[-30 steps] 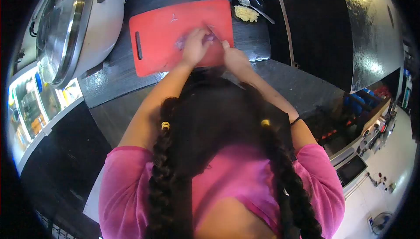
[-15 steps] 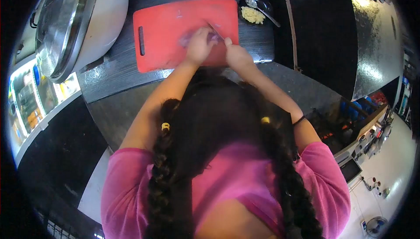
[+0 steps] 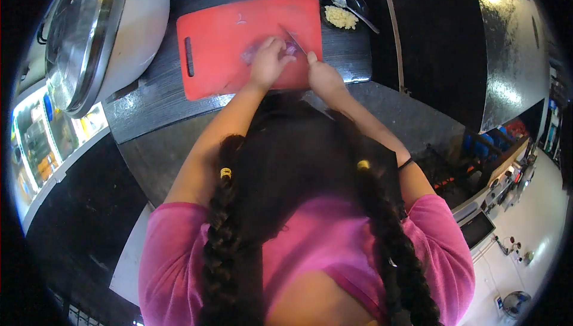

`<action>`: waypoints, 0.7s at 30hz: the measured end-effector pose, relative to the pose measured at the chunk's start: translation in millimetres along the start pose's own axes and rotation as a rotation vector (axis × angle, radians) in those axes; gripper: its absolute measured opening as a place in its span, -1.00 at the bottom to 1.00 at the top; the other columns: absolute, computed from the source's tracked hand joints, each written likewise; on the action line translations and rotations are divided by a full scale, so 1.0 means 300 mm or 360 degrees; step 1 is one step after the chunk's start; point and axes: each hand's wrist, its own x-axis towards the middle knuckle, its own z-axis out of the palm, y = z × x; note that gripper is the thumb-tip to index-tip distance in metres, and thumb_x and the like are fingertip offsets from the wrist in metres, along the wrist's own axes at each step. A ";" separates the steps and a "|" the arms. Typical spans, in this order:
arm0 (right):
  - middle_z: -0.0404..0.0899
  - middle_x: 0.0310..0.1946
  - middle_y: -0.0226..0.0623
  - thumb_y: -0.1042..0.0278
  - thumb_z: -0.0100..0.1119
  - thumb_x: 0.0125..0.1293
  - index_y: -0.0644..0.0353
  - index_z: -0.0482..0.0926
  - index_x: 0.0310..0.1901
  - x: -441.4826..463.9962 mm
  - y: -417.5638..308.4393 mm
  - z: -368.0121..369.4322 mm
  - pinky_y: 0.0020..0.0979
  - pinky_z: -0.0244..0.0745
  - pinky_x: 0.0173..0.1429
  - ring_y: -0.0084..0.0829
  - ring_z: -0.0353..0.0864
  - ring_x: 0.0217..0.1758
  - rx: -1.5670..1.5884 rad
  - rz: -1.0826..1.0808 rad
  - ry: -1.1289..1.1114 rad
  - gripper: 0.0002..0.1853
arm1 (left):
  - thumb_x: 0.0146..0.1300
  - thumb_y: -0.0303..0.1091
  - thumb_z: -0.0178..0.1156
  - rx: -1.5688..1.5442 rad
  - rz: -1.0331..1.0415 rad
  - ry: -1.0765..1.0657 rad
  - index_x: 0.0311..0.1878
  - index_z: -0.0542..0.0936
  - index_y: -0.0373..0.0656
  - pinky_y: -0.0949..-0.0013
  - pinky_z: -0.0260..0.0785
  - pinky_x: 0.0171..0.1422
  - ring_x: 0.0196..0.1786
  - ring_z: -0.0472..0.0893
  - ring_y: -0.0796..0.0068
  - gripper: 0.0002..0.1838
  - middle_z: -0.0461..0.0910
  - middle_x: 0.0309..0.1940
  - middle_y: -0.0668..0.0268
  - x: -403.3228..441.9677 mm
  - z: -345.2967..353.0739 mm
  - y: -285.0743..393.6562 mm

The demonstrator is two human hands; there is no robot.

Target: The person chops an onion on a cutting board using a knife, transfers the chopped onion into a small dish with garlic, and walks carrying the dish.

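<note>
On the red cutting board [image 3: 239, 33] lie purple-and-white pieces of what looks like red onion [image 3: 290, 49]. My left hand [image 3: 268, 63] rests over them with bent fingers, its thumb pointing right; the fingers partly cover the onion. In my right hand [image 3: 326, 79] is a knife [image 3: 293, 39], gripped by the handle, its blade slanting up and left across the board beside the onion. More purple pieces [image 3: 248, 55] show blurred to the left of my left hand.
A black dish [image 3: 364, 5] at the board's upper right holds chopped pale yellow bits [image 3: 341, 18] and a metal spoon [image 3: 352, 7]. A large white pot-like appliance [image 3: 140, 33] with a glass lid stands on the left of the dark table [image 3: 155, 102].
The board and dish appear slightly further left in view. My left hand has shifted a little left with them; the knife stays beside the onion in my right hand.
</note>
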 end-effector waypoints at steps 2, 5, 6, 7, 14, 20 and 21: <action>0.65 -0.19 0.30 0.29 -0.33 0.54 0.34 0.35 0.08 -0.015 -0.020 -0.037 0.19 0.47 0.07 0.28 0.65 -0.04 0.0011 0.0032 -0.0022 -0.68 | 0.04 -0.40 0.48 0.0150 0.0019 -0.0018 -0.19 0.54 -0.28 0.14 0.49 -0.11 -0.20 0.61 0.08 -0.66 0.56 -0.20 0.12 0.006 -0.004 0.020; 0.64 -0.13 0.30 0.20 -0.42 0.58 0.37 0.36 0.10 -0.016 -0.001 -0.033 0.17 0.47 0.12 0.26 0.63 0.00 0.0031 0.0065 -0.0120 -0.59 | 0.03 -0.40 0.42 0.0110 0.0027 0.0033 -0.16 0.55 -0.26 0.01 0.42 0.04 -0.04 0.57 -0.08 -0.68 0.56 -0.19 0.05 0.011 -0.002 0.033; 0.63 -0.11 0.29 0.16 -0.46 0.60 0.38 0.35 0.12 -0.022 -0.009 -0.050 0.15 0.47 0.14 0.26 0.62 0.03 0.0041 0.0073 -0.0189 -0.54 | 0.03 -0.40 0.42 0.0105 0.0025 0.0032 -0.16 0.55 -0.26 0.01 0.42 0.04 -0.04 0.57 -0.08 -0.68 0.56 -0.19 0.05 0.013 -0.003 0.038; 0.63 -0.11 0.29 0.16 -0.46 0.60 0.38 0.35 0.12 -0.037 -0.016 -0.065 0.15 0.47 0.14 0.26 0.62 0.03 0.0040 0.0077 -0.0190 -0.54 | 0.04 -0.42 0.41 0.0104 0.0024 0.0015 -0.15 0.56 -0.26 0.01 0.42 0.04 -0.05 0.57 -0.09 -0.69 0.56 -0.18 0.05 0.015 -0.005 0.042; 0.65 -0.10 0.22 0.39 -0.24 0.51 0.32 0.36 0.12 -0.069 -0.063 -0.121 0.09 0.55 0.05 0.19 0.67 0.00 -0.0247 -0.0051 -0.0243 -0.72 | 0.11 -0.41 0.41 0.0134 0.0126 0.0102 -0.16 0.58 -0.27 0.07 0.47 0.05 -0.04 0.61 -0.05 -0.73 0.62 -0.13 0.03 0.005 0.006 0.019; 0.66 -0.08 0.18 0.34 -0.30 0.53 0.28 0.39 0.09 -0.044 -0.031 -0.115 0.10 0.55 0.05 0.16 0.68 0.01 -0.0293 -0.0032 -0.0265 -0.70 | 0.12 -0.46 0.32 0.0103 0.0133 0.0165 -0.16 0.62 -0.26 0.03 0.46 0.01 -0.08 0.60 -0.08 -0.79 0.62 -0.19 0.05 0.002 0.010 0.019; 0.66 -0.06 0.17 0.21 -0.38 0.58 0.29 0.41 0.05 -0.038 -0.025 -0.112 0.10 0.52 0.08 0.15 0.68 0.02 -0.0298 -0.0052 -0.0261 -0.62 | 0.12 -0.46 0.32 0.0103 0.0125 0.0167 -0.16 0.62 -0.26 0.03 0.46 0.01 -0.08 0.60 -0.08 -0.79 0.62 -0.19 0.05 0.003 0.011 0.021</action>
